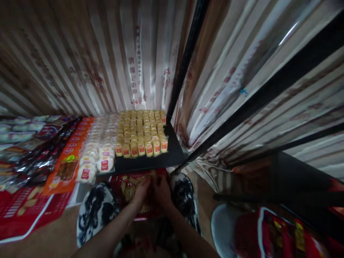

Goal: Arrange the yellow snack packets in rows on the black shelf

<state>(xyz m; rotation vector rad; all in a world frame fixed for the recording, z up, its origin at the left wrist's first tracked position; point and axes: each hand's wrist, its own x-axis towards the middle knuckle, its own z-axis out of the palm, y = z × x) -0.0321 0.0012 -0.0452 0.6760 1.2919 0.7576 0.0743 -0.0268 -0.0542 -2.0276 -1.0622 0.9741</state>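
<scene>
My left hand and my right hand meet over a red plastic basket between my knees. Their fingers are curled in toward each other. Dim light and blur hide what is pinched there; a small pale-yellow piece may be at the fingertips. In the basket, left of my hands, lie several yellowish finger-shaped pieces. Just beyond the basket, tight rows of yellow wrapped snack packs with red labels stand on a black board.
Left of the rows lie clear packs of round white cakes, an orange snack bag and dark shiny packets. A pale patterned curtain hangs behind, with black poles at right. A whitish round tub and red packages sit lower right.
</scene>
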